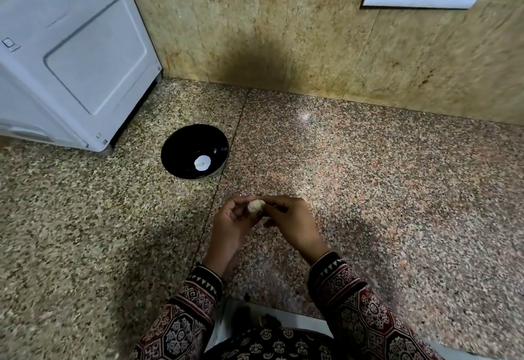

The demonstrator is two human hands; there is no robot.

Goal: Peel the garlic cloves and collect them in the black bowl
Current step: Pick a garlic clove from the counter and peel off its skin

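Currently peeling: left hand and right hand both pinch the garlic at the fingertips, over the counter; skin apparently on. Black bowl sits ahead-left of the grip, well apart. There is a pale thing inside; I cannot tell if it is a clove. Next, I judge: strip the skin, then carry ahead-left. Open counter lies right of the grip. The white appliance stands beyond the bowl, and the counter edge is just behind the wrists.

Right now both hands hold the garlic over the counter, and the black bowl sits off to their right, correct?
Not quite. The head view shows the black bowl off to their left. The left hand and right hand do hold the garlic over the counter.
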